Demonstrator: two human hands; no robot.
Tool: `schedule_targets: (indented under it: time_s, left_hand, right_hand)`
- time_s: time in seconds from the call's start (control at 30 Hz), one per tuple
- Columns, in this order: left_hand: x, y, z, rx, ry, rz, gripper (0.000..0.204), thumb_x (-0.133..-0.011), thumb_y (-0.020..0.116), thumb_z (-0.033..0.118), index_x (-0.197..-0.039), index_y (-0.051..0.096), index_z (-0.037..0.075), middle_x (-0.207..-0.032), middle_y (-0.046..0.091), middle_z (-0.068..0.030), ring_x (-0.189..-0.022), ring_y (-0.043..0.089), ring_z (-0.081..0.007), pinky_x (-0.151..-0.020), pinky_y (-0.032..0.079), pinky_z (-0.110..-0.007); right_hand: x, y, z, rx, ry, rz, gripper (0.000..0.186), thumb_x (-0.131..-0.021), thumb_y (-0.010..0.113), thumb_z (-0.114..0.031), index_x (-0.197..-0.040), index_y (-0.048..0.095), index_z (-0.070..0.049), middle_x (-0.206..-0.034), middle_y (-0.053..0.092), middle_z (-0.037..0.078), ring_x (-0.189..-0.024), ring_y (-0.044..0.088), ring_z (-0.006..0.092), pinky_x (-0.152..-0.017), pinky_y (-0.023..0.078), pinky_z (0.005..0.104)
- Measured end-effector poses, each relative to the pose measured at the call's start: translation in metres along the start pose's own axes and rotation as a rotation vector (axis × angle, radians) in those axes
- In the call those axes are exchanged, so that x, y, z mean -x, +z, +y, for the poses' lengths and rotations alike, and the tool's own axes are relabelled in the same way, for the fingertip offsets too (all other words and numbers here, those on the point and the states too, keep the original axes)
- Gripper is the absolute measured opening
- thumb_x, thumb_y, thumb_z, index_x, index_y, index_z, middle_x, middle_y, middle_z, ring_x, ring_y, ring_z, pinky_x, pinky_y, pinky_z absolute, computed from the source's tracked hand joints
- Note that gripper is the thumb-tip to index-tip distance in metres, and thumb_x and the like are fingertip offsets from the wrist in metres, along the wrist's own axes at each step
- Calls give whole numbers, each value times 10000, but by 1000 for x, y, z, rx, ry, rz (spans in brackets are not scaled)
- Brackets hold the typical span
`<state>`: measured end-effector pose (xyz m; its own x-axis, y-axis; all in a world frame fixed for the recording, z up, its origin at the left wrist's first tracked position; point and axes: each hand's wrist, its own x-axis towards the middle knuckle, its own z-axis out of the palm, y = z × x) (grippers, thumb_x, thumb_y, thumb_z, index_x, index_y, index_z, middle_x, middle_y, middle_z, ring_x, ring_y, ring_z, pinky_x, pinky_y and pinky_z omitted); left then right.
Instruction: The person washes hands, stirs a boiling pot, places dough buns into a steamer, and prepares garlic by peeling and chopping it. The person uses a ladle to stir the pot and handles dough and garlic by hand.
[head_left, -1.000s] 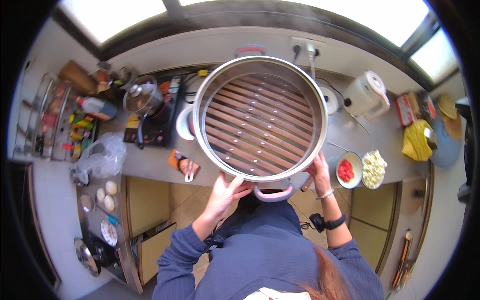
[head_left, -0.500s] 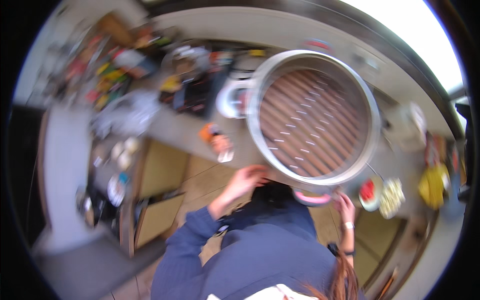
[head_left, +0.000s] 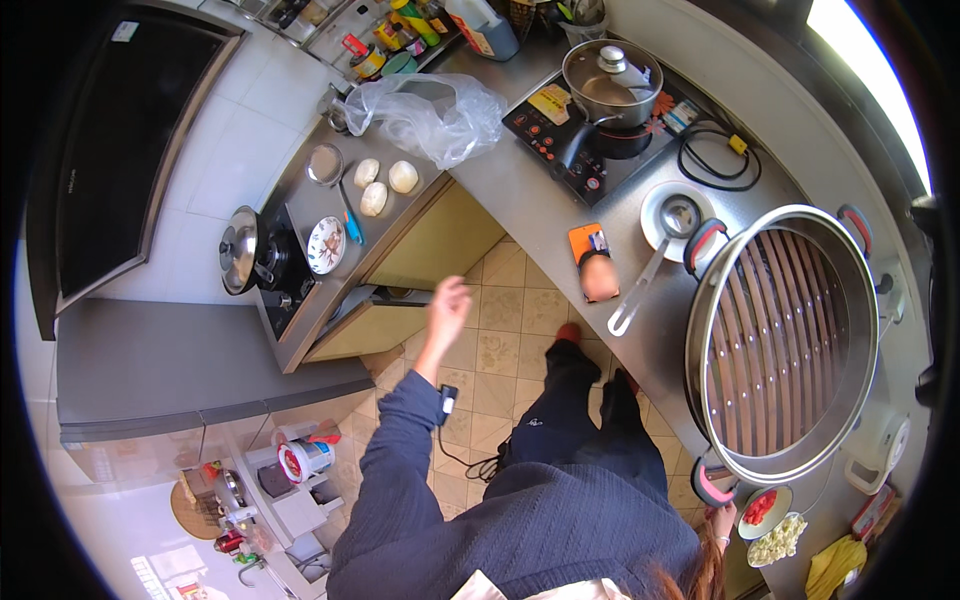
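A large steel steamer pot (head_left: 700,400) with a brown slatted rack (head_left: 775,340) inside stands on the counter at my right. My right hand (head_left: 720,520) is at the counter edge, just below the pot's near pink-and-black handle (head_left: 712,487). Its fingers are small and partly hidden, so their grip and any contact with the handle are unclear. Raised over the tiled floor, my left hand (head_left: 449,305) holds nothing, its fingers loosely bent and apart. A steel ladle (head_left: 652,268) rests across a white plate (head_left: 655,215) beside the pot.
A lidded saucepan (head_left: 612,85) stands on the induction cooktop (head_left: 600,150). White dough balls (head_left: 373,198) and a patterned dish (head_left: 326,246) lie on the left counter near a plastic bag (head_left: 440,115). Chopped red food (head_left: 758,507), pale chopped food (head_left: 778,540) and a yellow cloth (head_left: 836,568) are at right.
My view has turned left, so the pot shows farther right. My left hand has moved away from the counter edge by the pot. My right hand stays near the pot's handle.
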<state>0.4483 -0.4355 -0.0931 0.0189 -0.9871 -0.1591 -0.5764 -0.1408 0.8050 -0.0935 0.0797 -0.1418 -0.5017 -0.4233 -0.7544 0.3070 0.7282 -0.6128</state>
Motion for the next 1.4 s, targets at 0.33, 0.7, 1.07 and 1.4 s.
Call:
schedule_targets:
  time_s: [0.33, 0.7, 1.07, 1.4]
  left_hand:
    - [-233, -152, -177, -167, -89, 735, 777, -710, 798, 247, -1309, 395, -42, -1311, 471, -257, -1190, 501, -340, -1004, 401, -393]
    - [-322, -179, -171, -472, -104, 425, 817, -616, 824, 272, -1250, 418, -44, -1226, 487, -243, -1145, 462, -370, -986, 383, -403]
    - [-251, -162, -42, 1015, -224, 242, 428, -911, 594, 257, -1234, 487, -3, -1203, 534, -108, -1095, 516, -205, -966, 463, -362]
    - [65, 99, 330, 186, 961, -908, 764, -599, 821, 193, -1228, 430, 5, -1181, 506, -171, -1125, 518, -278, -961, 431, -380]
  right_hand:
    - [52, 113, -50, 99, -3, 106, 225, -913, 590, -232, -1065, 623, -70, -703, 616, 22, -579, 584, 113, -540, 470, 219]
    - [97, 211, -149, 71, 49, 250, 234, -923, 587, -224, -1051, 628, -32, -753, 620, 22, -635, 580, 95, -570, 471, 224]
    - [70, 182, -123, 83, -140, 140, 279, -945, 542, -225, -1099, 589, 3, -853, 636, 38, -724, 599, 115, -658, 489, 251]
    - [8, 131, -79, -118, -278, 133, 216, -871, 627, -178, -929, 655, 29, -813, 695, 110, -744, 657, 169, -679, 522, 289]
